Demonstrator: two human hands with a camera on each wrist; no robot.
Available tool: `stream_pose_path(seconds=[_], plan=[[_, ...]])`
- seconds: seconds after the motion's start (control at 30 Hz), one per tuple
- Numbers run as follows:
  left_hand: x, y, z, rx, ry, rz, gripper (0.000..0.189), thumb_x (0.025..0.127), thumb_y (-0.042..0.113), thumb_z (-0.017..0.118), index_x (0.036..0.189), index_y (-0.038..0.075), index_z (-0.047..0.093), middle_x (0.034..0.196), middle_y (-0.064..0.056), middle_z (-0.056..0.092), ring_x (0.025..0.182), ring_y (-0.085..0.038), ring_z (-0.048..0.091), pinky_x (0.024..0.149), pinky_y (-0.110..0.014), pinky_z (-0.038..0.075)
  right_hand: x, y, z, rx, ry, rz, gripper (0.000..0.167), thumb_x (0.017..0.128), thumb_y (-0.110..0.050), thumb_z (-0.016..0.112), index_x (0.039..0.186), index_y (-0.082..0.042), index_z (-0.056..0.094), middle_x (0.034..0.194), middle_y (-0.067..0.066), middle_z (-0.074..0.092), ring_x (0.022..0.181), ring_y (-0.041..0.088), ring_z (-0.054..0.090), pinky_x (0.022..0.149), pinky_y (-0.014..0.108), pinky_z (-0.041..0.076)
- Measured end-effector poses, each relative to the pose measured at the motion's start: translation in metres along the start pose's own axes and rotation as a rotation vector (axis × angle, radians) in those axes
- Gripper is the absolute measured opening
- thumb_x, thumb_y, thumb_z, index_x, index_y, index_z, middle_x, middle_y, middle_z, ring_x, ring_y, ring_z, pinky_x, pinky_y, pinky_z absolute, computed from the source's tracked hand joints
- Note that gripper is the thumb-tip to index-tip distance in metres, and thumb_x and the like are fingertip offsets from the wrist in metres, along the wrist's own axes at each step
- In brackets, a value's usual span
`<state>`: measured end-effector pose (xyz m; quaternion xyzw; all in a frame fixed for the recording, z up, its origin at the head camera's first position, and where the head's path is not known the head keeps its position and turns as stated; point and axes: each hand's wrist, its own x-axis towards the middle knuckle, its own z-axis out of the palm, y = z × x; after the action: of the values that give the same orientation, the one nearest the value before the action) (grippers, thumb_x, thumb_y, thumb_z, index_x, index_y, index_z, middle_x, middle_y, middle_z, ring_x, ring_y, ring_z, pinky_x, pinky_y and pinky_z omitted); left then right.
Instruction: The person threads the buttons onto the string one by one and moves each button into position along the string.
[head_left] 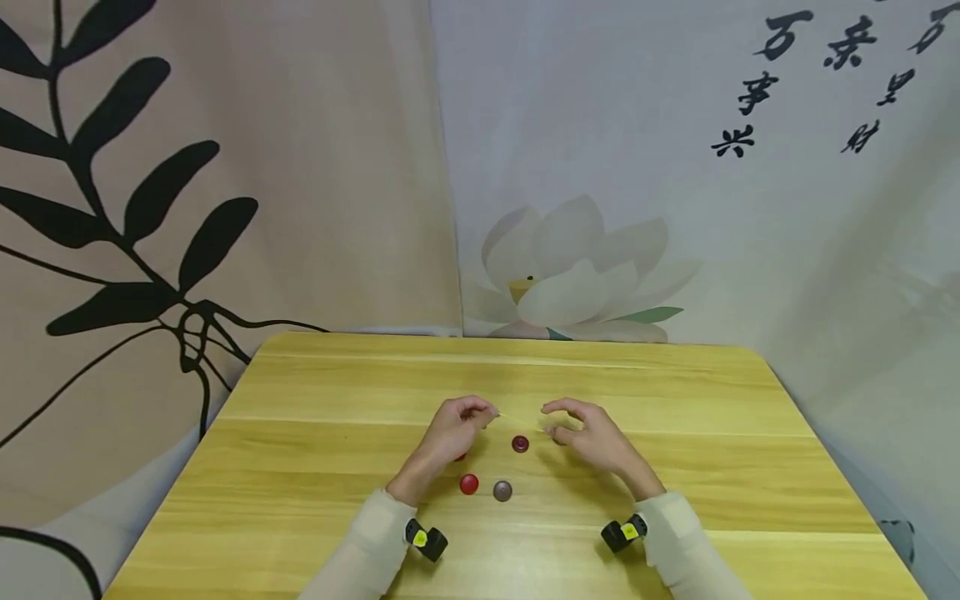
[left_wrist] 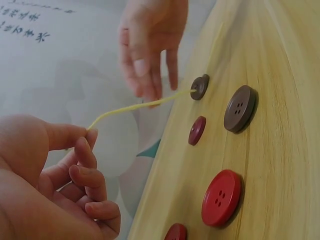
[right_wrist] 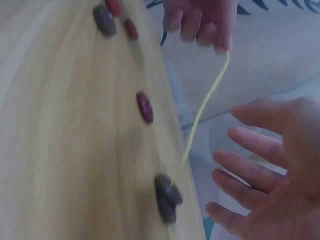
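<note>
- I judge the string [left_wrist: 135,106] light, soft and limp: it should follow a pull but fold under a push, so I'd pinch it close to its end.
- The dark button [left_wrist: 200,88] looks hard, light and smooth, likely slippery; I'd take it by the rim.
- My left hand [head_left: 454,427] pinches the string between thumb and forefinger, other fingers bent.
- From that pinch the string slants across to the dark button, with a tail beyond it over the counter [head_left: 337,500].
- My right hand [head_left: 600,437] has its fingers apart and holds nothing; the dark button sits below it, near the fingertips.
- The right wrist view is blurred, so that dark clump may be two pieces.
- A purple button [head_left: 520,444] lies between both hands.
</note>
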<state>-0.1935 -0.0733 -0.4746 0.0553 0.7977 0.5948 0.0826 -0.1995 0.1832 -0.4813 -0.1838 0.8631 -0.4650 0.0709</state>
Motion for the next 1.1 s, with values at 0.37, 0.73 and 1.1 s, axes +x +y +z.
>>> stream_pose_path(seconds=[0.37,0.73,1.1], plan=[[0.002,0.004,0.005,0.004,-0.001,-0.001,0.025,0.1,0.023,0.06,0.105,0.001,0.071,0.096,-0.019,0.063,0.064,-0.014,0.043,0.052,-0.023,0.034,0.011,-0.018,0.017,0.064,-0.031,-0.076,0.029,0.096,-0.016,0.066,0.123,-0.005,0.065,0.126,0.013,0.065,0.124,0.031,0.056,0.107,0.053,0.04],[0.001,0.004,0.008,-0.002,0.003,0.018,0.02,0.099,0.02,0.06,0.102,0.005,0.072,0.096,-0.02,0.064,0.067,-0.014,0.047,0.055,-0.023,0.038,0.01,-0.02,0.024,0.09,-0.085,-0.066,0.027,0.097,-0.014,0.064,0.121,-0.002,0.063,0.106,0.013,0.072,0.098,0.021,0.068,0.09,0.041,0.052],[0.0,0.005,0.008,0.011,-0.003,0.02,0.021,0.099,0.023,0.06,0.102,0.005,0.072,0.092,-0.013,0.063,0.074,-0.015,0.048,0.062,-0.025,0.039,0.01,-0.022,0.025,0.05,-0.049,-0.083,0.019,0.094,-0.015,0.068,0.109,-0.003,0.069,0.089,0.004,0.071,0.086,0.018,0.064,0.084,0.034,0.051]])
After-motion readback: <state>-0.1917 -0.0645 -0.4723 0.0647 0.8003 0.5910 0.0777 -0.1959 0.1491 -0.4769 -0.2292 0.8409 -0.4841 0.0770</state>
